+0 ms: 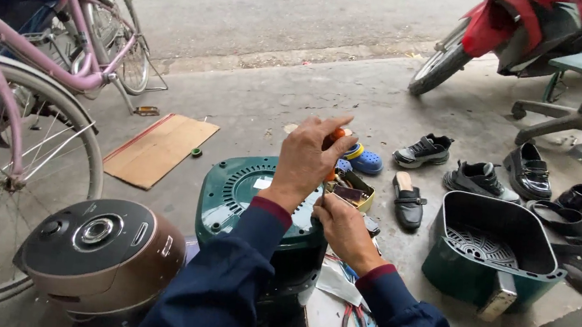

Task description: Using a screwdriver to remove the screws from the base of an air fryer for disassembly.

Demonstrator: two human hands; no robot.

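A dark green round appliance body [230, 193] lies bottom-up on the concrete in front of me, its vented base facing up. My left hand [309, 160] is raised over its right edge, gripping an orange-handled screwdriver [338, 135] that points down. My right hand [343, 227] is lower, at the appliance's right rim, fingers pinched near the tool's shaft; what they pinch is hidden. A small open tin of parts [356, 192] sits just behind my hands.
A brown rice cooker [101, 255] stands at the lower left beside a pink bicycle [35, 64]. The green basket [490, 253] sits right. Several shoes [477, 177], flat cardboard [159, 148], red-handled pliers [350, 321], a chair base [577, 118] and a red scooter [507, 27] surround the spot.
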